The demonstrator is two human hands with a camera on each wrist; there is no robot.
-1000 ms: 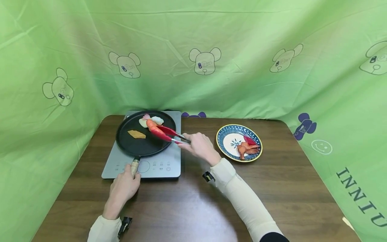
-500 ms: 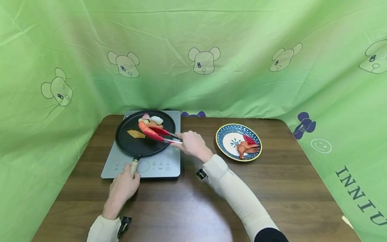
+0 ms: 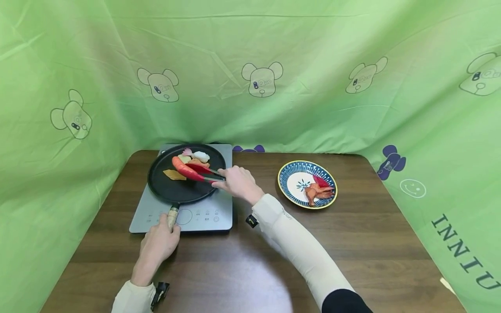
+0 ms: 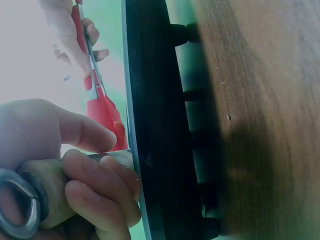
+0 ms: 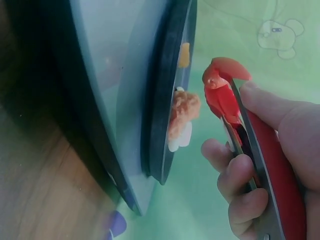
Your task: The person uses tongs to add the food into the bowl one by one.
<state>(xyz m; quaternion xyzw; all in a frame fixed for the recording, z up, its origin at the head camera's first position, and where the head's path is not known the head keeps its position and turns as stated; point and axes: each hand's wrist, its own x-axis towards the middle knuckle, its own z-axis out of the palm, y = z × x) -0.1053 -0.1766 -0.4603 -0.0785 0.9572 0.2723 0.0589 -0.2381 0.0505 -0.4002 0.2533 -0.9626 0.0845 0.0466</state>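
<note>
My left hand grips the handle of a round black frying pan; in the left wrist view a metal ring hangs at its end. My right hand holds red-tipped tongs, which pinch a curved red sausage above the pan. Right of the sausage lies a breaded piece, partly hidden behind the tongs in the head view. A brown leaf-shaped piece, a white piece, a pale slice and a pink tail-like end are also in the pan.
Under the pan sits a silver induction cooker on the wooden table. To the right, a blue-patterned plate bears a brown chicken-like piece and a red piece. A green printed cloth hangs behind.
My right hand has moved left with the tongs and sausage, from over the white and breaded pieces toward the brown leaf-shaped piece. The left hand keeps its grip on the handle.
</note>
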